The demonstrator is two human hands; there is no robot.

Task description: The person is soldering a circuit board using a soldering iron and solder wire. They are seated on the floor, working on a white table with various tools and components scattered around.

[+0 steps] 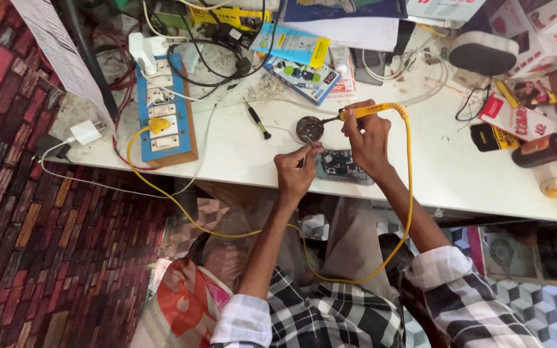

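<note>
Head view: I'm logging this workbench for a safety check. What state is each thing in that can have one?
Soldering iron: held in the right hand, tip at the round tin.
Round tin: open, on the table.
Opened device: cover off, circuit board exposed.
Left hand: pinching a thin tool beside the device.
Switchboard: yellow plug inserted.
Screwdriver: lying flat, untouched.
Brown bottle: on its side, green cap on.

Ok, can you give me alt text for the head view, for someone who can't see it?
Seen from above, a person's right hand holds a yellow-handled soldering iron with its tip at a small round dark metal tin, while the left hand pinches a thin tool beside an opened phone circuit board. They lie on a cluttered white table beside a blue wooden switchboard.
</note>
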